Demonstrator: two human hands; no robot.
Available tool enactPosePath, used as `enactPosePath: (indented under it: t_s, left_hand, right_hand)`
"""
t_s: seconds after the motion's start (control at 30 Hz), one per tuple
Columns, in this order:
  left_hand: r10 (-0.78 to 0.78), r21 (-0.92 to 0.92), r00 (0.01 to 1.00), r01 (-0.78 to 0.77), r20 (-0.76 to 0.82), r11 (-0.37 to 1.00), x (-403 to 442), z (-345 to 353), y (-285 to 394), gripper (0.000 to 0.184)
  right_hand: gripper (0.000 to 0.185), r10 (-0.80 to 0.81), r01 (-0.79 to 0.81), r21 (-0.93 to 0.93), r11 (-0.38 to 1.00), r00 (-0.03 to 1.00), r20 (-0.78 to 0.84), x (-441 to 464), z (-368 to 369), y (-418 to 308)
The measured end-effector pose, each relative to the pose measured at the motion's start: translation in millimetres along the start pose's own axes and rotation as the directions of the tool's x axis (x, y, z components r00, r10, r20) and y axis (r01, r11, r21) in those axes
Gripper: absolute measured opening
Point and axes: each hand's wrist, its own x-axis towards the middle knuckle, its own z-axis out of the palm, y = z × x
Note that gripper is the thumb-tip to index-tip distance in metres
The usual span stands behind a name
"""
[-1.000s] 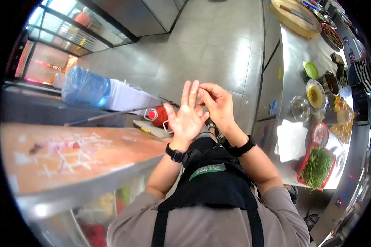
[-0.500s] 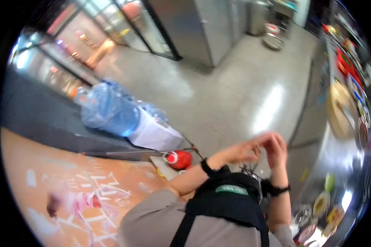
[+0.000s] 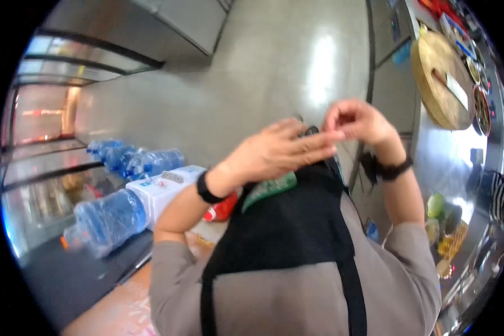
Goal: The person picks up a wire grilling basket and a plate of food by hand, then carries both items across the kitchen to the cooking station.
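Note:
My left hand (image 3: 285, 150) is held out in front of the black apron (image 3: 285, 229), its fingers long and stretched. My right hand (image 3: 361, 122) meets it at the fingertips. Its fingers are curled round toward the thumb, and whatever may be pinched there is too small or hidden to tell. Black bands circle both wrists. Both hands are in the air, with the grey floor behind them.
On the right, a steel counter (image 3: 431, 162) carries a round wooden chopping board (image 3: 431, 84) with a cleaver (image 3: 456, 92), plus bowls and vegetables. At left, blue water bottles (image 3: 115, 215) surround a white box (image 3: 162, 193). A red jug (image 3: 224, 208) is partly hidden behind my left arm.
The view has swung downward and turned. My left hand now points its fingers straight across to my right one, whose fingers have curled; the two hands stay in contact.

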Motion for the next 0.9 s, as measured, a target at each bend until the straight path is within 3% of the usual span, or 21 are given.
enactPosePath:
  t_s: [0.07, 0.13, 0.17, 0.2, 0.27, 0.3, 0.47, 0.6, 0.8, 0.87, 0.9]
  left_hand:
    - [0.040, 0.037, 0.999, -0.041, 0.024, 0.998, 22, -19, -26, 0.066]
    - [0.052, 0.113, 0.998, -0.056, 0.041, 0.992, 87, -28, -91, 0.064]
    - [0.074, 0.166, 0.989, -0.095, 0.127, 0.982, 119, -25, -124, 0.065]
    - [0.086, 0.220, 0.973, -0.134, 0.215, 0.966, 119, -34, -130, 0.067]
    - [0.031, 0.105, 0.980, -0.053, 0.197, 0.993, 115, -54, -139, 0.066]
    - [0.086, 0.157, 0.976, -0.118, 0.200, 0.981, 108, -66, -155, 0.065]
    - [0.167, 0.206, 0.963, -0.212, 0.213, 0.955, 134, -85, -233, 0.064]
    - [0.244, 0.215, 0.947, -0.288, 0.210, 0.933, 154, -94, -317, 0.065]
    - [0.342, 0.198, 0.921, -0.377, 0.188, 0.905, 175, -141, -467, 0.065]
    - [0.377, 0.197, 0.916, -0.399, 0.137, 0.896, 180, -154, -515, 0.066]
    - [0.397, 0.219, 0.907, -0.419, 0.138, 0.881, 185, -160, -539, 0.064]
  right_hand:
    - [0.017, 0.030, -0.029, -0.038, 0.999, 0.999, 0.016, 15, -17, -50]
    - [0.018, 0.095, -0.090, -0.054, 0.994, 0.989, 0.109, 25, -92, -89]
    - [0.018, 0.098, -0.095, -0.033, 0.995, 0.987, 0.128, 31, -138, -101]
    - [0.018, 0.097, -0.097, -0.012, 0.995, 0.983, 0.155, 38, -141, -104]
    - [0.018, 0.071, -0.076, 0.023, 0.997, 0.982, 0.172, 51, -135, -110]
    - [0.017, 0.029, -0.035, 0.032, 0.999, 0.985, 0.170, 65, -133, -118]
    - [0.023, 0.135, -0.150, 0.121, 0.981, 0.983, 0.126, 111, -177, -164]
    - [0.026, 0.210, -0.207, -0.035, 0.978, 0.969, 0.132, 163, -226, -196]
    - [0.016, 0.113, -0.090, -0.312, 0.946, 0.992, 0.058, 269, -283, -273]
    - [0.015, 0.107, -0.046, -0.495, 0.868, 0.990, 0.095, 304, -305, -302]
    - [0.013, 0.099, -0.024, -0.499, 0.866, 0.987, 0.125, 321, -315, -315]
